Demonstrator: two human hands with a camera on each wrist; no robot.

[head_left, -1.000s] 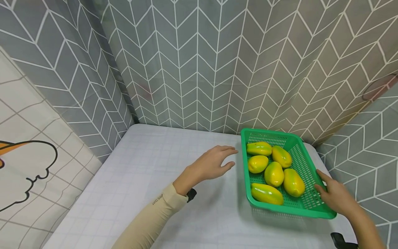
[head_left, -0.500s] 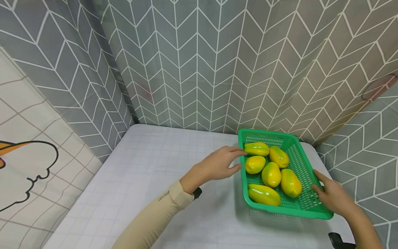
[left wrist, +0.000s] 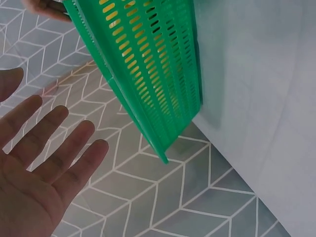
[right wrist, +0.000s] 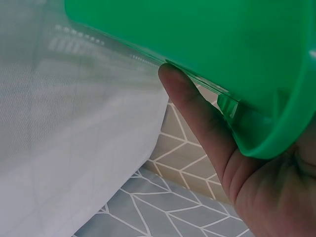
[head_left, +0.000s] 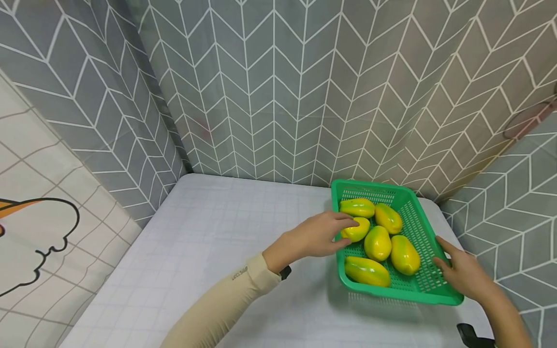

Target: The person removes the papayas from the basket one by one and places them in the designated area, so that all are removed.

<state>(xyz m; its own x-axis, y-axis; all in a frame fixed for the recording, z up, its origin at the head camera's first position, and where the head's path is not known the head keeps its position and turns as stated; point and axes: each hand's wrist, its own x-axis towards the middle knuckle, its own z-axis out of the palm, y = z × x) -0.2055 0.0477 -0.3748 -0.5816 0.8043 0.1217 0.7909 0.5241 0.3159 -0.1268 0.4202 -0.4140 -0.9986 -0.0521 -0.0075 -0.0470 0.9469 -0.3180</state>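
Observation:
A green plastic basket (head_left: 406,293) with slotted walls sits at the right of the table, holding several glossy yellow mangoes (head_left: 377,244). My left hand (head_left: 319,235) reaches over its left rim, with fingertips above one mango (head_left: 358,231) and partly covering it; contact cannot be told. In the left wrist view the left hand (left wrist: 37,173) has straight, spread fingers beside the slotted wall. At the basket's right side, my right hand (head_left: 467,275) grips the rim. Close up in the right wrist view, the right hand's thumb (right wrist: 197,113) lies along the underside of the green basket (right wrist: 197,39).
A white cloth with faint checks covers the table (head_left: 243,217). Grey chevron-patterned curtains (head_left: 261,96) hang behind it and on both sides. At the far left is a pale tiled sheet (head_left: 39,164) with a cartoon outline. A dark wrist strap (head_left: 474,336) shows at the lower right.
My left hand has moved right, from beside the basket to over its left rim and a mango. The basket and my right hand have shifted slightly left together.

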